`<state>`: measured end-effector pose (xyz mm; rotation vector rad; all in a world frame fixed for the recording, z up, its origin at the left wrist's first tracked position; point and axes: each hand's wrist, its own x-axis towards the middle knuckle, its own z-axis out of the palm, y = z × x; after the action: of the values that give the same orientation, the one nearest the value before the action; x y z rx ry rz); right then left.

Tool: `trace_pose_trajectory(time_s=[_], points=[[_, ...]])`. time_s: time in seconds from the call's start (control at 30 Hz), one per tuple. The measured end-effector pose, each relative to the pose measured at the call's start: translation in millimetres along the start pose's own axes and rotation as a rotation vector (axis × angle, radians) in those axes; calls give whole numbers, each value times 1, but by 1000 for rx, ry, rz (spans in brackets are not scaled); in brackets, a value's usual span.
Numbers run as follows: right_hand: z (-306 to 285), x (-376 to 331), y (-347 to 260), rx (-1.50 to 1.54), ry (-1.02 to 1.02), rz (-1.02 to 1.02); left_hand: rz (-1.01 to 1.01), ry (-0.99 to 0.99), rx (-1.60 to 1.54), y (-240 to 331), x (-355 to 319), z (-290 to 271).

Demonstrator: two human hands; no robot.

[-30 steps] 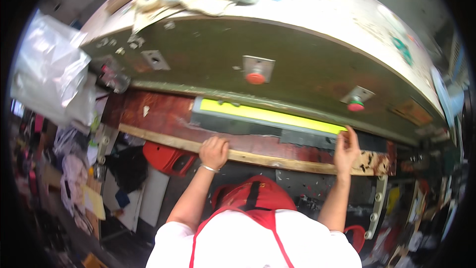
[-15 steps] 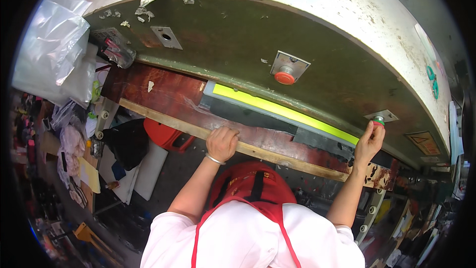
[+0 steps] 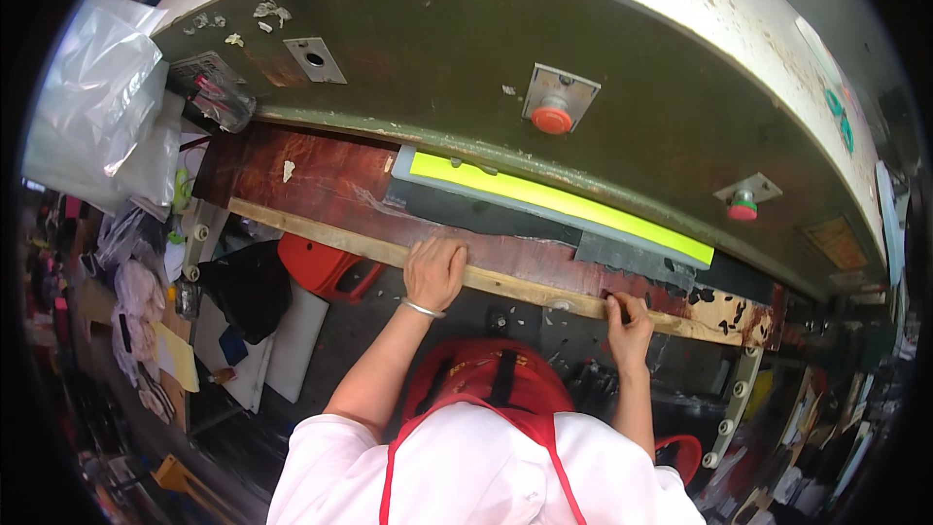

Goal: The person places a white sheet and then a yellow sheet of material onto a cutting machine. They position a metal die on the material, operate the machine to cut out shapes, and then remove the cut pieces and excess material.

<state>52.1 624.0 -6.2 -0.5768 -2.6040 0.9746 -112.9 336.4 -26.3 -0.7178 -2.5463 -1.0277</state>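
A long, worn reddish-brown wooden board (image 3: 335, 173) with a bare pale front edge lies across in front of me. My left hand (image 3: 434, 274), a metal bangle at its wrist, is curled over that edge left of the middle. Farther right, the bent fingers and thumb of my right hand (image 3: 630, 326) close on the same edge. Beyond my hands, a bright yellow-green strip (image 3: 554, 206) lies on a grey bar at the back of the board. Dark patched sheeting (image 3: 486, 217) covers the board in front of it.
Above the board stands a green machine panel (image 3: 418, 68) with a red push button (image 3: 552, 119) and a green push button (image 3: 742, 206). Clear plastic sheeting (image 3: 97, 97) hangs at left. Below are a red stool (image 3: 326, 267) and a black bag (image 3: 248, 287).
My right hand has left the green button and come down leftward to the board's front edge. My left hand stays on the edge. The view has shifted slightly.
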Motion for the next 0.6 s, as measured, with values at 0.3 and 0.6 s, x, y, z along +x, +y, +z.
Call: trace_pose_trajectory(time_s=[0.3,0.6], points=[[31,6,-61,117,310,-20,-159,-175,-155,9,-49,-43],[188,9,-178,-36,93,-289,-163,126,163,-45,-16,-51]])
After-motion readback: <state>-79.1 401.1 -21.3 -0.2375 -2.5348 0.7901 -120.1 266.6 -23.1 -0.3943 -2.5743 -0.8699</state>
